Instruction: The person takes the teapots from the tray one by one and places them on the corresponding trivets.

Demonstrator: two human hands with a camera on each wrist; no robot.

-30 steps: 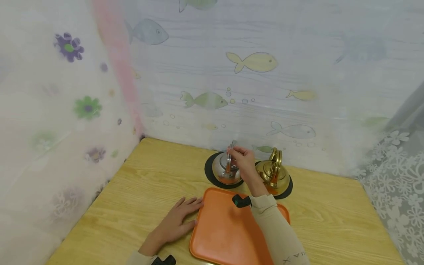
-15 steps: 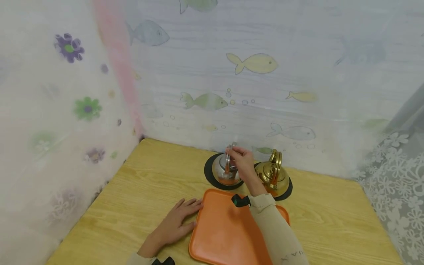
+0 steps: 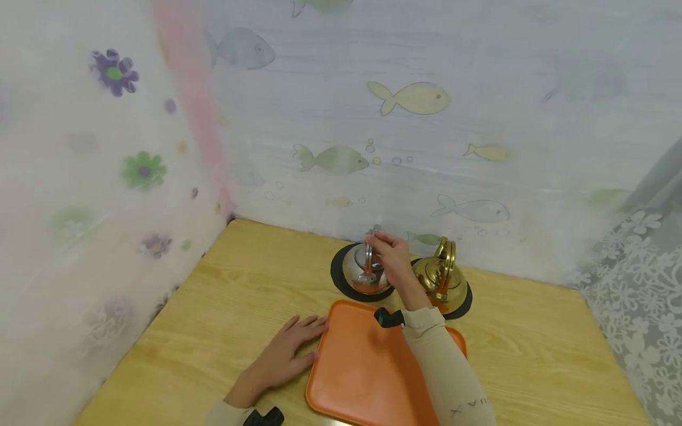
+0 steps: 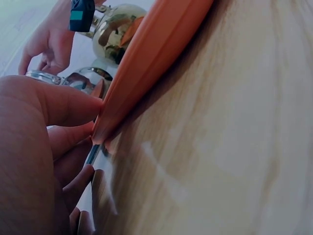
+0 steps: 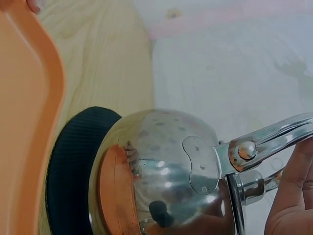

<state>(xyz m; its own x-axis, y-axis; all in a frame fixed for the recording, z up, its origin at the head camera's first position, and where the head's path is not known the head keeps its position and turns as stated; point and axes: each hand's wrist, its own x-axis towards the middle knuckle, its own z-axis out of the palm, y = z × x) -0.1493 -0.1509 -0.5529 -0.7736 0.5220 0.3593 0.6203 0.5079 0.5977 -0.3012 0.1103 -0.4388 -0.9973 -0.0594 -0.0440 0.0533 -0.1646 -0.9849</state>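
A shiny silver kettle [image 3: 366, 274] stands on a round black mat [image 3: 341, 283] at the back of the table. My right hand [image 3: 393, 259] holds its upright arched handle [image 5: 276, 142] between thumb and fingers. The kettle's metal side reflects the orange tray in the right wrist view. My left hand [image 3: 282, 355] lies with spread, fairly straight fingers on the wood, its thumb and fingertips at the left rim of the orange tray [image 3: 351, 378]. Seen from the left wrist, the fingertips meet the tray's edge [image 4: 146, 63].
A gold kettle [image 3: 434, 275] sits on a second black mat [image 3: 467, 305], just right of my right forearm. Behind the wooden table [image 3: 256, 278] hangs a fish-print curtain [image 3: 319, 118]. A flowered sheet [image 3: 80, 266] borders the left side, and lace [image 3: 644, 319] the right.
Both hands, the kettles and the tray keep their places. Only a slight shift of the head view shows.
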